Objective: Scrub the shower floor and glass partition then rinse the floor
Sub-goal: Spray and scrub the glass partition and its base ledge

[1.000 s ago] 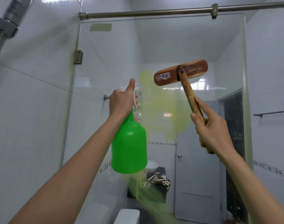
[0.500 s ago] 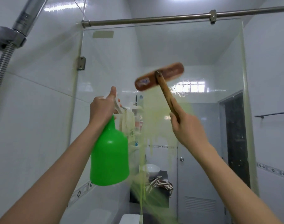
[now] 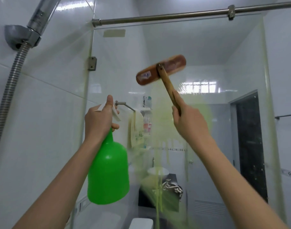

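The left hand [image 3: 100, 119] gripped the neck of a green spray bottle [image 3: 108, 171], thumb laid up along its white trigger head and fingers curled round the front. It held the bottle upright in front of the glass partition [image 3: 224, 47], near the hinged left edge. The right hand [image 3: 189, 123] was wrapped round the handle of a wooden scrub brush [image 3: 161, 70], forefinger stretched up the handle, with the blurred, tilted brush head high at the middle of the glass. Below the brush, a yellow-green film of cleaner [image 3: 161, 129] spread over the glass and ran in drips toward its bottom edge.
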